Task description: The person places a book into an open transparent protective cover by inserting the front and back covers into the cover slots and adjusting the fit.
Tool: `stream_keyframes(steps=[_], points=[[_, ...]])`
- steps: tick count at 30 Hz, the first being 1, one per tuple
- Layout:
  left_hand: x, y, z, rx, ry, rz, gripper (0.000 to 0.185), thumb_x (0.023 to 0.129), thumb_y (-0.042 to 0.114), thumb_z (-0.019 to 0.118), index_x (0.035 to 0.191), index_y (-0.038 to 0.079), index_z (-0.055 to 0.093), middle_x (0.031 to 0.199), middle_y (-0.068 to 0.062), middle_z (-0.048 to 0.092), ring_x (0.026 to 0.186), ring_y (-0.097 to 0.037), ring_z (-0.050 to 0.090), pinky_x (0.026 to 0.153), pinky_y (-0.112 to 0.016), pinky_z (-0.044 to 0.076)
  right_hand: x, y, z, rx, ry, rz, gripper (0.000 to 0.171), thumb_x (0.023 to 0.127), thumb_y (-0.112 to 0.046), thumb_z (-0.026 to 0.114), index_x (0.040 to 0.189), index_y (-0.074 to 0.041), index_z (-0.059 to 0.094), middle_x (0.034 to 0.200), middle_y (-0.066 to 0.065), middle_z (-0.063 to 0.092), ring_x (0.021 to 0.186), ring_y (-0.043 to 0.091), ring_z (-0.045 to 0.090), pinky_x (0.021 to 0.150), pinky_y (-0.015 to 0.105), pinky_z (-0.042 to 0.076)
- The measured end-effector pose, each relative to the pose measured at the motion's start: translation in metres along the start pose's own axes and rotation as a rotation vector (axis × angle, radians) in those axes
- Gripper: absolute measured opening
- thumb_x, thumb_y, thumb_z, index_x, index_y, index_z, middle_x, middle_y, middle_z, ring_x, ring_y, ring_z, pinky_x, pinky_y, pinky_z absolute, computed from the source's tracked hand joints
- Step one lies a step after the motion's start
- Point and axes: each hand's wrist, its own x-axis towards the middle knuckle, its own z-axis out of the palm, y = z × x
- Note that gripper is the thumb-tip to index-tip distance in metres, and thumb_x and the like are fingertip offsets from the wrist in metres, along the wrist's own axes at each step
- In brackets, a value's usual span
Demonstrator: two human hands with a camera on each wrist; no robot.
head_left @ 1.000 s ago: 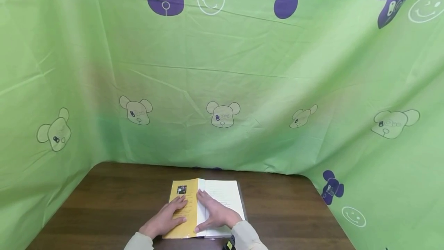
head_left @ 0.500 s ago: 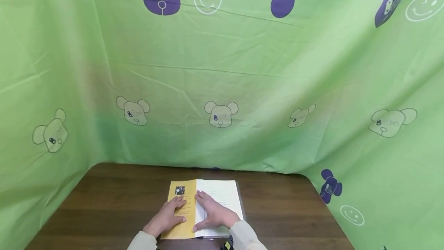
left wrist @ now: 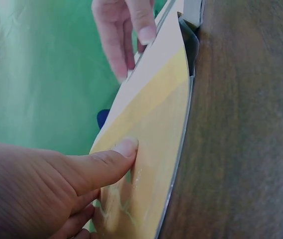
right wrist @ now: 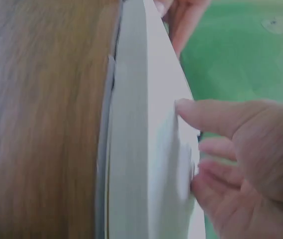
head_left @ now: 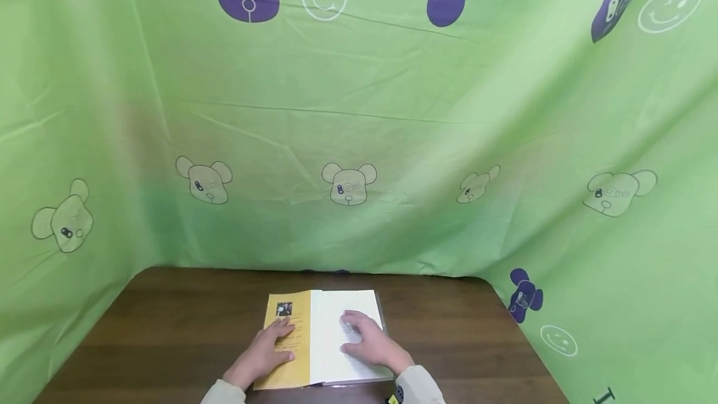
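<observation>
An open book (head_left: 328, 335) lies on the table, with a yellow jacket flap (head_left: 297, 354) on its left and a white printed page on its right. My left hand (head_left: 263, 353) rests spread on the yellow flap, just below a small photo (head_left: 283, 309). In the left wrist view its thumb (left wrist: 104, 167) lies flat along the flap. Over the right page is my right hand (head_left: 374, 345), its fingers loosely bent. The right wrist view has that thumb (right wrist: 211, 117) and the fingertips at the page's surface, above the thick page block (right wrist: 131, 124).
The brown wooden table (head_left: 174, 335) extends to both sides of the book. A green cloth (head_left: 258, 217) printed with bear heads and smiling faces hangs behind the table and along both sides. A dark wrist strap (head_left: 397, 395) shows at the right sleeve.
My right hand has moved right, from the inner fold to the middle of the right page, uncovering the white strip near the fold. The left hand stays on the yellow flap. The head view has shifted slightly.
</observation>
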Motion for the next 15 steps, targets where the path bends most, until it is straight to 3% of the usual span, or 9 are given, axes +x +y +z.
stream_keyframes(steps=[7, 10, 15], points=[[0.0011, -0.0023, -0.0018, 0.007, 0.009, 0.013, 0.058, 0.081, 0.008, 0.082, 0.134, -0.006, 0.061, 0.150, -0.027, 0.048, 0.140, -0.060, 0.030, 0.112, -0.074, 0.024, -0.0105, 0.0076, -0.0059, 0.010, 0.192, 0.316, 0.094, 0.069, -0.020, 0.091, 0.142, 0.015, 0.043, 0.143, 0.036, 0.045, 0.133, 0.052, 0.041, 0.112, 0.065, 0.036], [0.0016, -0.0034, -0.0014, 0.015, 0.008, 0.012, 0.059, 0.081, 0.009, 0.082, 0.134, -0.006, 0.061, 0.150, -0.027, 0.048, 0.140, -0.060, 0.031, 0.112, -0.074, 0.026, -0.0111, 0.0076, -0.0066, 0.003, 0.203, 0.393, 0.101, 0.067, -0.023, 0.092, 0.143, 0.018, 0.040, 0.140, 0.038, 0.046, 0.130, 0.055, 0.042, 0.110, 0.066, 0.037], [0.0014, -0.0023, -0.0007, 0.011, 0.005, 0.006, 0.059, 0.082, 0.009, 0.082, 0.135, -0.006, 0.061, 0.151, -0.026, 0.048, 0.140, -0.060, 0.031, 0.112, -0.073, 0.027, -0.0079, 0.0065, -0.0088, -0.033, 0.204, 0.475, 0.099, 0.064, -0.025, 0.094, 0.139, 0.016, 0.045, 0.120, 0.030, 0.057, 0.114, 0.048, 0.051, 0.100, 0.064, 0.046]])
